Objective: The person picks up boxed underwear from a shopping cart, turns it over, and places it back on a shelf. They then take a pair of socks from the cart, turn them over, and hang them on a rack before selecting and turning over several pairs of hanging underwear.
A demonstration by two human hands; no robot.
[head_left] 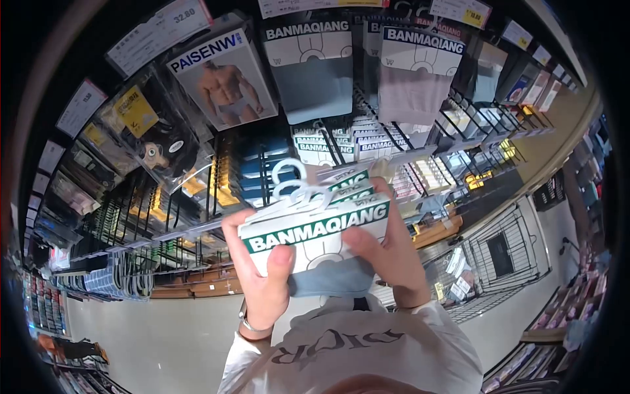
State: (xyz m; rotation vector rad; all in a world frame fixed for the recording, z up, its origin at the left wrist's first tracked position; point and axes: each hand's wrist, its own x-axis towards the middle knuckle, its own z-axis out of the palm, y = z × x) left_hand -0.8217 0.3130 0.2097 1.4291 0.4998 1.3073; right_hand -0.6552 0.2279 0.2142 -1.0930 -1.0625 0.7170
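Head view: the left hand (266, 292) and the right hand (400, 262) hold a stack of green-headed BANMAQIANG packs (328, 279) from opposite sides. The fingers of both hands are closed around the side edges of the stack; both thumbs press on the front pack. The stack is located above the white shirt (407, 354), tilted, with white hanger hooks (287, 169) projecting from its top. Grey-blue fabric shows at the lower part of the front pack. A bracelet (245, 322) encircles the left wrist. Beyond the hands, a PAISENW pack (226, 85), a grey-blue pack (312, 88) and a pinkish pack (413, 92) hang on the display rack. A wire shopping cart (525, 246) stands to the right.
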